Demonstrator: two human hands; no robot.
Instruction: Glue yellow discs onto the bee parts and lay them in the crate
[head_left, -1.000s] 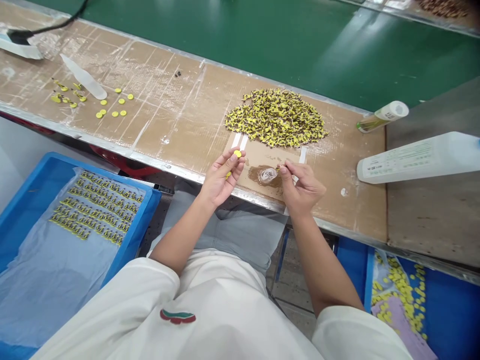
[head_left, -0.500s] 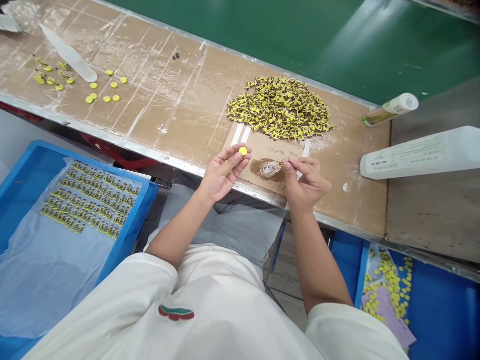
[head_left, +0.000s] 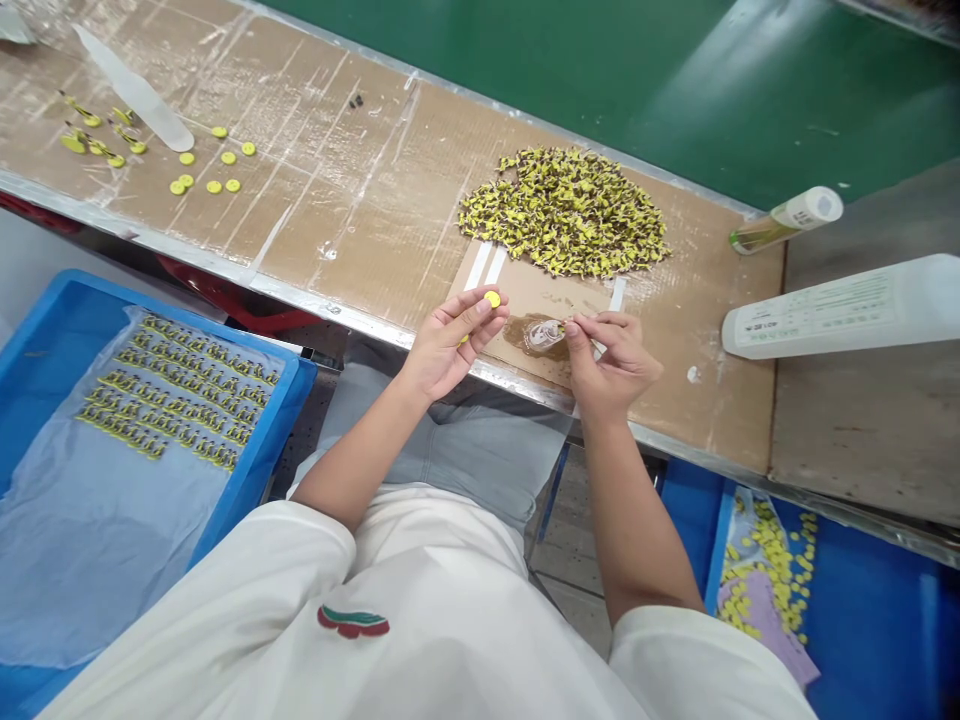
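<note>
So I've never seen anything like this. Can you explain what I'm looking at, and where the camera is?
There's no machine, just a person's two bare hands. The camera sits on their head, looking down. The left hand holds a small round yellow disc between thumb and finger. The right hand pinches a tiny piece, too small to make out, by a shiny, clear patch. On the brown cardboard-covered bench lies a big heap of little yellow-and-brown pieces. Lower left, a blue plastic tray holds similar-coloured pieces in rows.
</note>
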